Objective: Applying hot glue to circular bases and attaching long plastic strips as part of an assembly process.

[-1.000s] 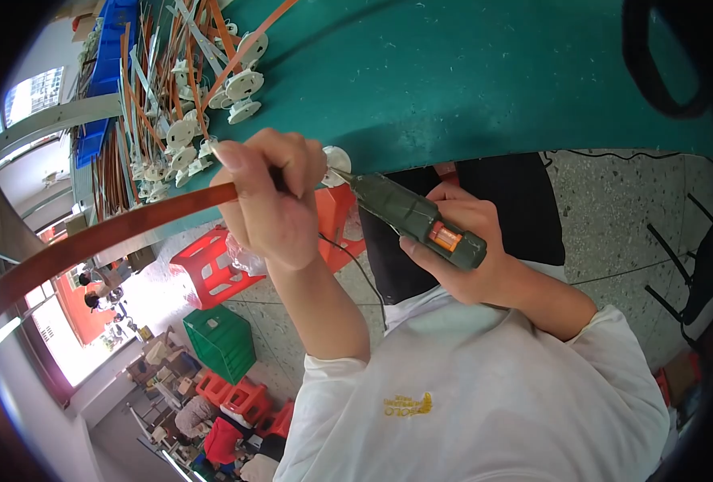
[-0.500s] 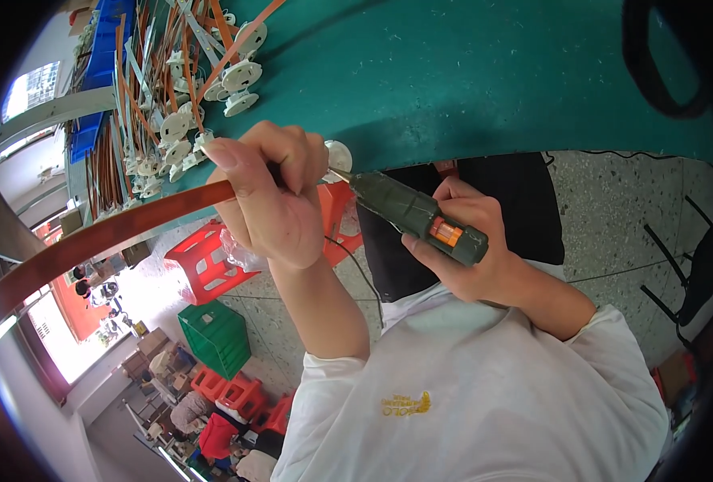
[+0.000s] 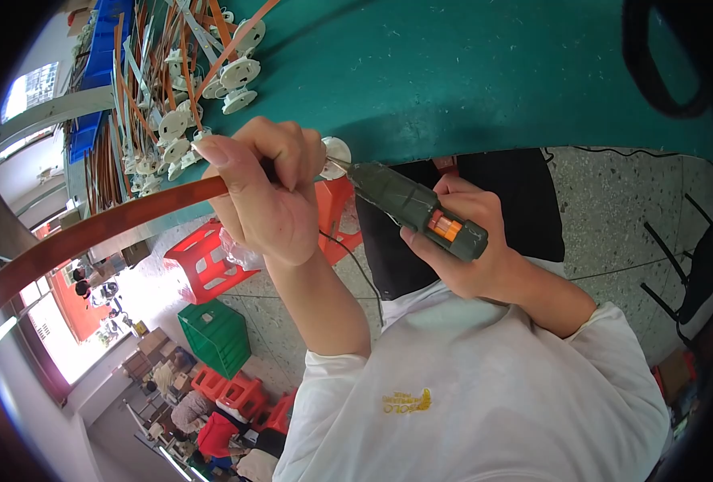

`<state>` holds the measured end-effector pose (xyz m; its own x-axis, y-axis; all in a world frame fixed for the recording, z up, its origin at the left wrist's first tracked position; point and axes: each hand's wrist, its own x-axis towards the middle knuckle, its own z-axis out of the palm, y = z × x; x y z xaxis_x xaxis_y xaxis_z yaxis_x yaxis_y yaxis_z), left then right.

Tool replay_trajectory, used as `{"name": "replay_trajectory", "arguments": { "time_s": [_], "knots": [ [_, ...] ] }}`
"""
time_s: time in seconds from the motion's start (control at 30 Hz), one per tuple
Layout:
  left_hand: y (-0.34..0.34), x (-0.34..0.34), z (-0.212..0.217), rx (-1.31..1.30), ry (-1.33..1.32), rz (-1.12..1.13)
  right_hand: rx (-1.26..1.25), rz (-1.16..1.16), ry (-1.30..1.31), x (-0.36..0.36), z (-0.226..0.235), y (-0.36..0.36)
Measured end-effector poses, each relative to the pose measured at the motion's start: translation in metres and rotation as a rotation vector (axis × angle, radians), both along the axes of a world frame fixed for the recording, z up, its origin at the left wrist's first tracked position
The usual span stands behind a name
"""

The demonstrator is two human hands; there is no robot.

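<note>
My left hand (image 3: pixel 264 189) is closed around a long brown strip (image 3: pixel 91 233) that runs off to the left, with a small white round part (image 3: pixel 336 151) at the end by my fingers. My right hand (image 3: pixel 473 253) grips a dark green power screwdriver (image 3: pixel 413 207) with an orange switch. Its tip points left and touches the white round part just over the edge of the green table (image 3: pixel 469 72).
A pile of brown strips with white round parts (image 3: pixel 184 88) lies at the table's far left, beside blue bins (image 3: pixel 99 64). A black cable loop (image 3: pixel 653 72) lies at the right. Below are red stools (image 3: pixel 204 261), a green crate (image 3: pixel 216 333) and a speckled floor.
The screwdriver and my right hand have shifted slightly; my left hand keeps its hold on the strip. The view has tilted a little.
</note>
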<state>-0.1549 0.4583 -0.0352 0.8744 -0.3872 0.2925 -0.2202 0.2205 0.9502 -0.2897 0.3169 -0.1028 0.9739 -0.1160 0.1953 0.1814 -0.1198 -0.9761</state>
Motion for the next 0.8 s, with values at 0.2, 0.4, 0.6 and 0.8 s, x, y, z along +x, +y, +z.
{"name": "replay_trajectory", "arguments": {
  "time_s": [0.2,0.4,0.6,0.8],
  "knots": [
    [-0.001,0.001,0.000,-0.006,-0.005,-0.012,0.002,0.013,0.002,-0.002,-0.001,-0.001],
    [-0.002,0.000,0.000,-0.001,-0.020,-0.008,-0.008,0.041,-0.013,-0.002,-0.001,-0.001],
    [0.000,0.000,0.001,0.016,-0.001,0.004,-0.025,0.016,-0.054,-0.003,-0.001,-0.003],
    [0.009,0.010,0.003,-0.113,0.040,-0.161,0.004,0.059,0.015,-0.005,0.011,-0.005]
  ]
}}
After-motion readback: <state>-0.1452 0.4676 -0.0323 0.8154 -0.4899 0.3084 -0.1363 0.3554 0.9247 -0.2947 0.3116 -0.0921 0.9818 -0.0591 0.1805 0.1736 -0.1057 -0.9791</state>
